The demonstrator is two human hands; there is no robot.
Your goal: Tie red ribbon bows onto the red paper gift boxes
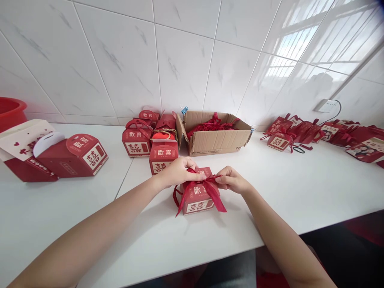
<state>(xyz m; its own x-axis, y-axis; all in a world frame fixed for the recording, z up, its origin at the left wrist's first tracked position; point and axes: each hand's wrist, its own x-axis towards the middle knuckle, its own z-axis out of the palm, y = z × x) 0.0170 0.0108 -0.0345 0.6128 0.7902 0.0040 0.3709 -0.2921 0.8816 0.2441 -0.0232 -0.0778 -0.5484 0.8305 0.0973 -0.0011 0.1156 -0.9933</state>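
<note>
A small red gift box (196, 198) with white Chinese characters stands on the table in front of me. Across its top runs a dark red ribbon (214, 194), gathered into a bow whose two tails hang down the front. My left hand (180, 173) pinches the ribbon at the left of the bow, thumb lying along the box top. On the other side, my right hand (232, 179) grips the ribbon between thumb and fingers. A braided red cord (176, 195) sticks out at the box's left side.
Behind stand a cardboard box (216, 143) full of red ribbons and several red gift boxes (136, 138). Further boxes (72, 156) lie at left near a red basin (11, 112). Ribboned boxes (280, 138) and black scissors (299, 149) are at right.
</note>
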